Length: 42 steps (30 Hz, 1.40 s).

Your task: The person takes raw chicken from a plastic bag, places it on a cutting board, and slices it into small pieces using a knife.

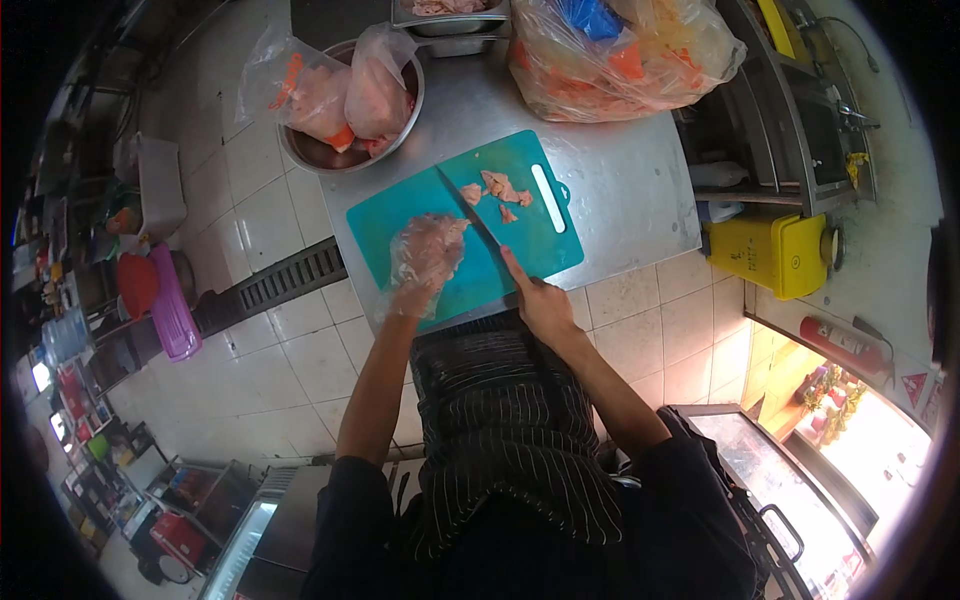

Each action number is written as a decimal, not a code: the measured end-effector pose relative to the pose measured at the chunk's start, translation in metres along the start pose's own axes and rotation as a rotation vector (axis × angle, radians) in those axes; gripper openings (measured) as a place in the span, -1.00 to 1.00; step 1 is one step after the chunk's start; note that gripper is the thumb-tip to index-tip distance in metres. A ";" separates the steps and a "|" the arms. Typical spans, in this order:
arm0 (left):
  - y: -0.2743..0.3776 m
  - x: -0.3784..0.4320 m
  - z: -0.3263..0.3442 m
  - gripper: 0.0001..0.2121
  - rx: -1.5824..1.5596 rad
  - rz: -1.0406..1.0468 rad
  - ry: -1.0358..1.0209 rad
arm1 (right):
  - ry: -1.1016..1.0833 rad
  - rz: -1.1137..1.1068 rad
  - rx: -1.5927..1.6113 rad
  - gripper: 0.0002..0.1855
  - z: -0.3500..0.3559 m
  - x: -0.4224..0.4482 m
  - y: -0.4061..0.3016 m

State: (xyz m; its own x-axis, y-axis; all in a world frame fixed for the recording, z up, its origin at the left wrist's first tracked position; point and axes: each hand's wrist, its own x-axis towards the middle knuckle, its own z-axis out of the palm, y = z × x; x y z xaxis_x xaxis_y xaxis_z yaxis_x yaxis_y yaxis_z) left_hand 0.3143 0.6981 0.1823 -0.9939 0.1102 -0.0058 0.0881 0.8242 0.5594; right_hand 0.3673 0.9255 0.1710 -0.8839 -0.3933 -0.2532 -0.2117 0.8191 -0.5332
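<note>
My left hand (421,259), in a clear plastic glove, is closed over a piece of raw meat (448,227) on the left half of a teal cutting board (465,300). My right hand (541,300) is bare and grips a kitchen knife (476,219) with its index finger stretched along the top of the blade. The blade points up and to the left across the board, just right of the meat. Several small pieces of raw meat (504,187) lie beyond the blade, near the board's white handle slot (548,198). The knife's handle is mostly hidden in my hand.
The board rests on a stainless steel table (615,180). At its upper left, a metal bowl (414,124) holds bagged raw meat (375,94). Metal pans (450,26) and a large plastic bag (622,75) stand along the far side. A yellow bin (765,251) is right of the table.
</note>
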 end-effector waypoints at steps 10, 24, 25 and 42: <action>0.011 0.028 -0.008 -0.79 -0.624 -0.373 -0.176 | 0.041 0.098 0.054 -0.19 -0.015 -0.022 0.027; -0.008 -0.008 0.016 -0.75 -0.036 -0.071 0.237 | 0.019 -0.047 -0.029 -0.21 -0.003 0.016 -0.011; -0.011 -0.005 0.016 -0.79 -0.091 -0.056 0.222 | 0.016 -0.028 -0.073 -0.21 -0.003 0.018 -0.009; -0.023 0.019 0.023 -0.85 -0.184 0.213 0.192 | -0.166 0.048 -0.115 -0.07 -0.007 -0.016 -0.010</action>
State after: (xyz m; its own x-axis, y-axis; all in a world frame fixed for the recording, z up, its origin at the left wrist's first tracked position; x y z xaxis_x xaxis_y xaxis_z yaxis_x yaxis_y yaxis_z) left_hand 0.2952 0.6937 0.1498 -0.9503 0.1482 0.2737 0.2991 0.6776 0.6719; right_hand 0.3809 0.9269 0.1862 -0.8154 -0.4080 -0.4108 -0.2254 0.8772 -0.4239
